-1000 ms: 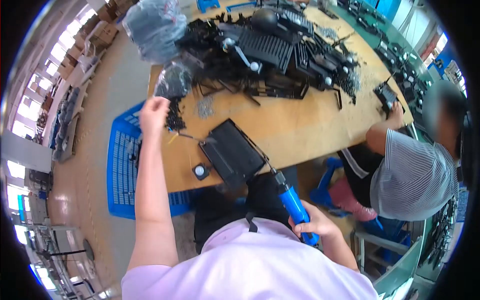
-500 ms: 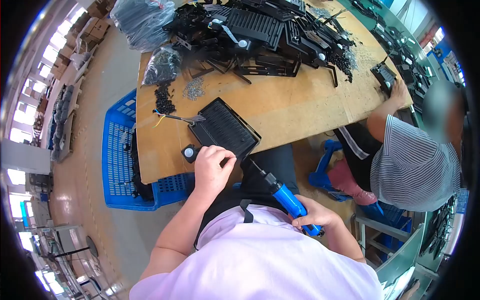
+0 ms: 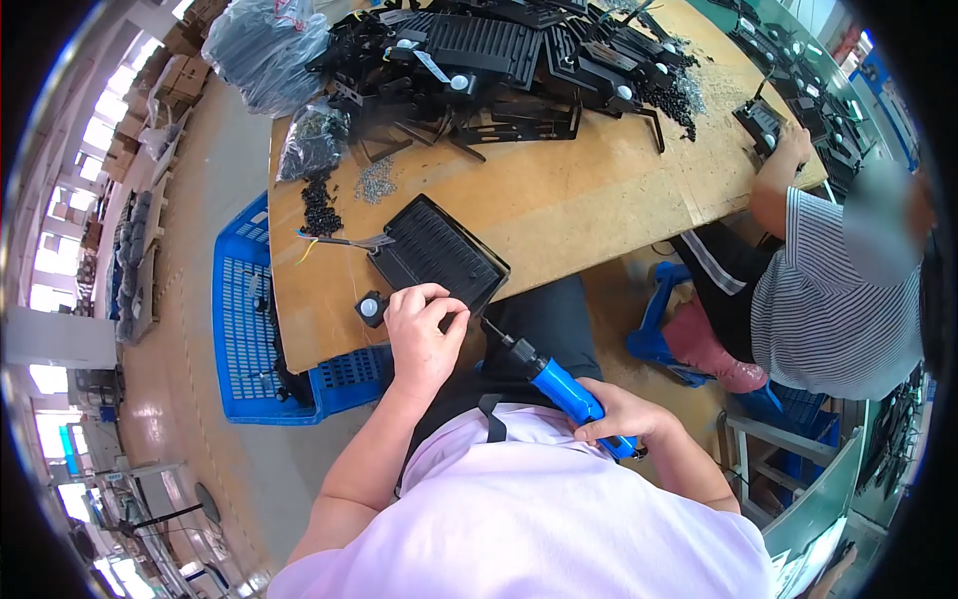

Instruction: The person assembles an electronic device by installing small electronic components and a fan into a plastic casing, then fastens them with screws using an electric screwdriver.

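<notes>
A black finned housing (image 3: 439,250), like a floodlight body, lies at the near table edge with loose wires (image 3: 344,241) at its left end. My left hand (image 3: 424,334) is at its near side, thumb and fingers pinched together; whatever is between them is too small or hidden to name. Just left of that hand sits a small black sensor unit (image 3: 370,308) with a white dome. My right hand (image 3: 624,414) is wrapped round a blue electric screwdriver (image 3: 567,392). Its bit points up and left, its tip close to the housing's near corner and my left fingertips.
Black lamp parts and brackets (image 3: 479,60) are heaped at the back of the table (image 3: 599,190). Black screws (image 3: 320,205) and silver screws (image 3: 374,182) lie in small piles at left. A blue crate (image 3: 239,329) stands below the left edge. A co-worker (image 3: 838,290) sits at right.
The whole view has shifted slightly, with the table moving a little left. My hands, the screwdriver and the housing keep nearly the same positions relative to each other.
</notes>
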`<state>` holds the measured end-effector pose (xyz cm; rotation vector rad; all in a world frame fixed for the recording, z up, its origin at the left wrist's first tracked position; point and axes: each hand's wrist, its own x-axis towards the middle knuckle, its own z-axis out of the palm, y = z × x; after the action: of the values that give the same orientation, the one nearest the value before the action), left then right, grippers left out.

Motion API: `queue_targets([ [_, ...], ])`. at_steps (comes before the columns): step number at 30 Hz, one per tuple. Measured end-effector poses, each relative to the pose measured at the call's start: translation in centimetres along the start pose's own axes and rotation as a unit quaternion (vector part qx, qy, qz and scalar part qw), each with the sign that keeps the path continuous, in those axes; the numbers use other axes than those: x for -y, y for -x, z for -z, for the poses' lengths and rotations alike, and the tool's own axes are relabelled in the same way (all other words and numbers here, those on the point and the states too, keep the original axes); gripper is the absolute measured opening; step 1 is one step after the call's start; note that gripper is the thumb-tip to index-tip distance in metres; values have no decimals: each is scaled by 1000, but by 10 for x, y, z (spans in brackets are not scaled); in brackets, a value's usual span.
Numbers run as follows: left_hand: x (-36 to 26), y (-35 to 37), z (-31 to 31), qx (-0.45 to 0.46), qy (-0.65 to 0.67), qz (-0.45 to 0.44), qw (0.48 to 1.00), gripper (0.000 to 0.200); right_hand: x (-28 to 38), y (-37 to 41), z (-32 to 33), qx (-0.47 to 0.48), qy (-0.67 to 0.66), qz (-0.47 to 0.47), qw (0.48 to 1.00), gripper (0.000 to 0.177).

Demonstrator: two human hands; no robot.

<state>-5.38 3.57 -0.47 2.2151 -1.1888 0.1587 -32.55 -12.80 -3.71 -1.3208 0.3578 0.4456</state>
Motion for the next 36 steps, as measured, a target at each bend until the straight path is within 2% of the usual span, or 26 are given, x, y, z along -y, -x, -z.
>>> queue_targets([
  [2,-2,-1,-2,6,0,-1,1000,11,-1,-1,-1,5,-13,-6,1000,65],
  [5,-3,-1,-5,9,-5,-2,1000,10,-8,-8,-1,-11,12,48,999,64],
  [8,-3,-1,-6,11,-7,-3,1000,9,-1,-10,0,13,-6,-17,1000,83],
  [14,-2,-5,-6,24,-1,4,1000,7,2,-10,-1,18,-12,-17,1000,84],
  [17,-1,-5,-6,33,10,2,999,7,-1,-12,-2,-4,-2,33,999,68],
  [23,2,-6,-4,46,30,-9,998,6,0,-11,-2,-7,-3,19,1000,72],
  [36,8,-25,3,120,24,-49,991,12,-2,-14,-1,-8,-34,25,999,69],
])
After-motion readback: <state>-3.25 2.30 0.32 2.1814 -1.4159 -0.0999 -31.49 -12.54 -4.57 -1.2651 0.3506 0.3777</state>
